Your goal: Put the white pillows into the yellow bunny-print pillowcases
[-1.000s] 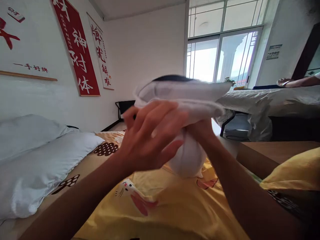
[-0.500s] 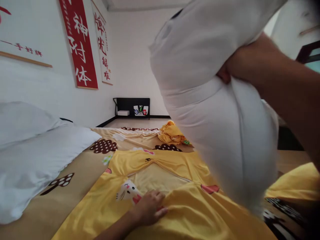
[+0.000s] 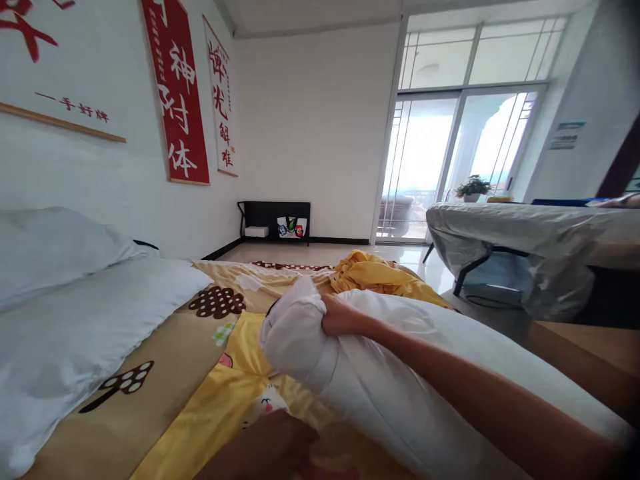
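Observation:
My right hand [image 3: 341, 316] grips the bunched far end of a long white pillow [image 3: 400, 387] that lies across the bed, resting on a yellow pillowcase [image 3: 210, 413] printed with a cartoon cat. My left hand [image 3: 270, 450] lies low at the frame's bottom edge on the yellow fabric beside the pillow's near side; it is dark and blurred, and its fingers do not show clearly.
Two white pillows [image 3: 65, 320] lie at the left against the wall. A crumpled yellow cloth [image 3: 375, 275] sits at the bed's far end. A table covered in grey sheeting [image 3: 530, 230] stands at the right, and a wooden surface [image 3: 590, 353] borders the bed.
The white pillow, held high half a second ago, has come down flat onto the yellow pillowcase. My right hand came down with it; my left hand stays low on the fabric.

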The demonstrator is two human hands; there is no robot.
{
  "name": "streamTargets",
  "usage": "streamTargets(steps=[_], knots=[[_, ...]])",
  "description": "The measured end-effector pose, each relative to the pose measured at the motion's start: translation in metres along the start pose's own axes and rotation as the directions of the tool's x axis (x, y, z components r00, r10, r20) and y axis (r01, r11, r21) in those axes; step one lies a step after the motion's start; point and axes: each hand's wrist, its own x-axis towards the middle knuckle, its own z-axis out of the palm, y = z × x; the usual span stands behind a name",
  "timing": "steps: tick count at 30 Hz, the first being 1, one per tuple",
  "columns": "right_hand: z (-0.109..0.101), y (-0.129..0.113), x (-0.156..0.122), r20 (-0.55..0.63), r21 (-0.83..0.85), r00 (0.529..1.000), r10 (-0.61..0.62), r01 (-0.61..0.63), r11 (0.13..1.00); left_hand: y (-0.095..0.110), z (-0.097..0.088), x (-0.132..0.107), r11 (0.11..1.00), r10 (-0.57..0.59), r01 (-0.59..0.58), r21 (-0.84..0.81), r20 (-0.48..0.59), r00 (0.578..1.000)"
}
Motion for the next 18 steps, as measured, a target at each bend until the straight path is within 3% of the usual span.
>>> streamTargets(steps=[3, 6, 7, 9, 10, 12, 14, 16, 18], knots=[[0.02, 0.001, 0.007, 0.076, -0.064, 0.997, 0.001, 0.004, 0.998, -0.027, -0.023, -0.001, 0.996, -0.091, 0.09, -0.013, -0.121, 0.988], [0.021, 0.0, 0.006, 0.081, -0.178, 0.996, 0.039, -0.024, 0.984, -0.058, -0.041, 0.003, 0.963, -0.263, 0.244, -0.11, -0.226, 0.938], [0.017, -0.001, 0.005, 0.075, -0.21, 0.996, 0.057, -0.04, 0.977, -0.067, -0.047, 0.005, 0.949, -0.289, 0.243, -0.2, -0.248, 0.925], [0.006, -0.006, 0.003, 0.066, -0.224, 0.995, 0.076, -0.06, 0.973, -0.076, -0.056, 0.006, 0.87, -0.257, 0.1, -0.483, -0.271, 0.928], [-0.001, -0.009, 0.001, 0.063, -0.215, 0.995, 0.073, -0.058, 0.975, -0.075, -0.059, 0.007, 0.773, -0.209, -0.011, -0.634, -0.271, 0.94], [-0.014, -0.017, -0.001, 0.038, -0.196, 0.998, 0.048, -0.039, 0.98, -0.064, -0.058, 0.011, 0.509, -0.109, -0.135, -0.85, -0.219, 0.97], [-0.027, -0.027, -0.002, -0.023, -0.2, 1.0, 0.021, -0.025, 0.98, -0.042, -0.046, 0.023, 0.33, -0.018, -0.098, -0.939, -0.11, 0.994], [-0.039, -0.036, -0.004, -0.085, -0.207, 0.996, 0.007, -0.024, 0.978, -0.012, -0.028, 0.041, 0.263, 0.03, -0.112, -0.958, -0.108, 0.994], [-0.053, -0.046, -0.01, -0.149, -0.209, 0.989, 0.019, -0.05, 0.977, 0.019, -0.015, 0.06, 0.249, -0.029, -0.261, -0.933, -0.277, 0.96]])
